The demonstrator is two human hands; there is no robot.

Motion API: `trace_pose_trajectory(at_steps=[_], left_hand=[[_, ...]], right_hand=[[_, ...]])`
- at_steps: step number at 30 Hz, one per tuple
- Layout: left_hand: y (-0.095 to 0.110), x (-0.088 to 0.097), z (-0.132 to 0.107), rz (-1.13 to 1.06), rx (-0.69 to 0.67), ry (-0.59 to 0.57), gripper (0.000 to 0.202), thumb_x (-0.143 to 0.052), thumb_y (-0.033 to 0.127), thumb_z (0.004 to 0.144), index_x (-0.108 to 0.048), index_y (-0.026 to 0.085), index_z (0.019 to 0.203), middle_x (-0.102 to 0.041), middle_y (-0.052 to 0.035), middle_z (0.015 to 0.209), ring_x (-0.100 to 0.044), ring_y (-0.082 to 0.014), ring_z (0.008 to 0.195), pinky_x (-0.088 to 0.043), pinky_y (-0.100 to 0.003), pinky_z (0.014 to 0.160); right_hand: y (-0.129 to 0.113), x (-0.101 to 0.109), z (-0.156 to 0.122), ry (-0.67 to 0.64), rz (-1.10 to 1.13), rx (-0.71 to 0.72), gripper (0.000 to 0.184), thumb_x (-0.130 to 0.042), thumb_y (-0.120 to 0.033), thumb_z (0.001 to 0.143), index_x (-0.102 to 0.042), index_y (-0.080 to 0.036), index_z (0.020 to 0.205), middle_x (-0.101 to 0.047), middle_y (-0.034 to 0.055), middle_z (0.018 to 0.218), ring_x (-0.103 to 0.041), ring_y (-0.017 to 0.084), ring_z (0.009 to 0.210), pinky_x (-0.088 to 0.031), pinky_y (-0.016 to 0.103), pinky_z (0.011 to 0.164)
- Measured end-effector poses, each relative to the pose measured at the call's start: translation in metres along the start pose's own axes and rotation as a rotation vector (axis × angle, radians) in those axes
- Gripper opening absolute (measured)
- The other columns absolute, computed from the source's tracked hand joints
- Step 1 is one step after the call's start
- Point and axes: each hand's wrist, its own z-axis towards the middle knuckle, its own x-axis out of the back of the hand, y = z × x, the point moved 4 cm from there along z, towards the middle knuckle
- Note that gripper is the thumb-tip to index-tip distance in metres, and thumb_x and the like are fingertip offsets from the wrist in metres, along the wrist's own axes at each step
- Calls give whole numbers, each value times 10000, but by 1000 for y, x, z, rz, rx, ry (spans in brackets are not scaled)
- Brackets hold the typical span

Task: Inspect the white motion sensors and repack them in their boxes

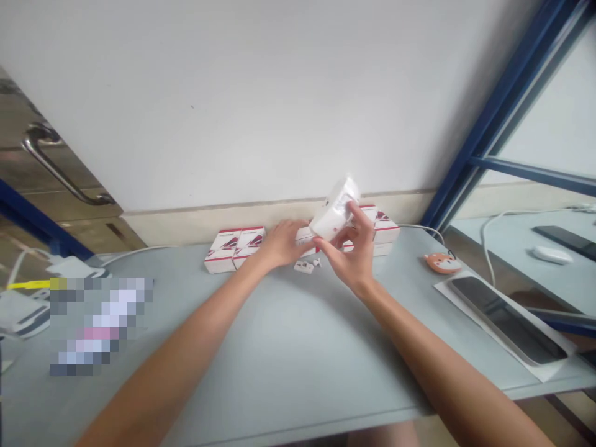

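Note:
My right hand (pixel 354 251) is closed around a white, rounded object (pixel 333 211), raised and tilted above the back of the table; its exact kind is not clear, and it looks glossy like plastic wrap. Lower and to the left, my left hand (pixel 282 242) grips the left end of a white and red box (pixel 305 239), its fingertips partly hidden. On the table just below both hands lies a small white part (pixel 304 266) with dark details. Two white and red boxes (pixel 223 248) stand left of my left hand. More such boxes (pixel 385 230) sit behind my right hand.
The grey-blue table (pixel 279 360) meets a white wall. At right are a phone (pixel 510 320) on white paper and an orange animal-face case (pixel 442 262). White chargers and cables (pixel 77 268) and a pixelated item (pixel 105 326) lie left. Blue frame posts (pixel 484 118) flank the table.

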Motion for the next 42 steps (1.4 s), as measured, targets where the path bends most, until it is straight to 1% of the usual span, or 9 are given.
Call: trace_pose_trajectory(at_steps=[3, 6, 9, 15, 19, 29, 35, 39, 42], left_hand=[[-11, -4, -10, 58, 40, -15, 552, -776, 447, 846, -665, 263, 1355, -761, -108, 1283, -702, -371, 1190, -533, -462, 984], [-9, 12, -33, 59, 137, 128, 644, -720, 535, 902, -539, 340, 1488, -714, -53, 1393, -697, -333, 1225, -550, -440, 985], [1, 27, -62, 2, 121, 168, 628, -735, 542, 894, -532, 378, 1465, -701, -6, 1402, -694, -302, 1238, -556, -420, 1018], [-10, 28, -109, 20, 15, 187, 634, -771, 505, 886, -560, 295, 1445, -678, -85, 1434, -656, -334, 1311, -518, -436, 1096], [-28, 17, -127, -130, 92, 190, 640, -795, 468, 876, -541, 305, 1440, -697, -87, 1387, -689, -332, 1245, -559, -430, 1024], [-19, -1, -141, -460, 137, 199, 703, -813, 423, 872, -470, 325, 1478, -648, -102, 1452, -661, -338, 1287, -582, -433, 990], [-15, -5, -140, -528, 188, 261, 660, -818, 432, 874, -489, 328, 1437, -646, -90, 1445, -671, -328, 1260, -591, -403, 922], [-14, -4, -136, -686, 194, 289, 583, -785, 416, 917, -480, 314, 1404, -704, -74, 1287, -707, -280, 1158, -578, -414, 960], [-15, -4, -135, -784, 194, 285, 563, -758, 412, 943, -460, 296, 1407, -718, -79, 1233, -714, -273, 1137, -572, -431, 975]], right_hand=[[9, 4, 3, 26, -71, -112, 840, -837, -524, 841, -418, -338, 1545, -606, 123, 1420, -592, 125, 634, -564, 378, 610], [14, 7, 6, 54, -83, -184, 834, -836, -517, 840, -418, -345, 1541, -573, 115, 1463, -567, 118, 662, -570, 370, 657], [11, 5, 8, 47, -62, -197, 823, -813, -489, 866, -386, -350, 1556, -533, 112, 1474, -549, 123, 693, -572, 371, 699], [1, -20, -14, -241, -21, -118, 776, -825, -479, 859, -449, -292, 1510, -566, 122, 1377, -602, 223, 936, -561, 445, 885], [-4, -31, -30, -345, 90, -163, 756, -796, -490, 896, -434, -306, 1533, -543, 126, 1469, -600, 275, 1163, -542, 468, 1003], [-16, -27, -29, -452, 288, -355, 720, -738, -515, 939, -426, -388, 1574, -533, 79, 1507, -590, 307, 1285, -561, 495, 1044], [-10, -29, -34, -490, 263, -323, 674, -673, -555, 966, -435, -419, 1582, -469, 52, 1585, -454, 349, 1447, -506, 526, 1114], [-21, -30, -35, -579, 217, -236, 543, -525, -545, 1045, -460, -434, 1572, -499, 61, 1491, -464, 324, 1410, -393, 586, 1213], [-29, -33, -38, -637, 115, -179, 498, -510, -517, 1059, -495, -436, 1550, -504, 78, 1419, -491, 314, 1354, -391, 601, 1209]])
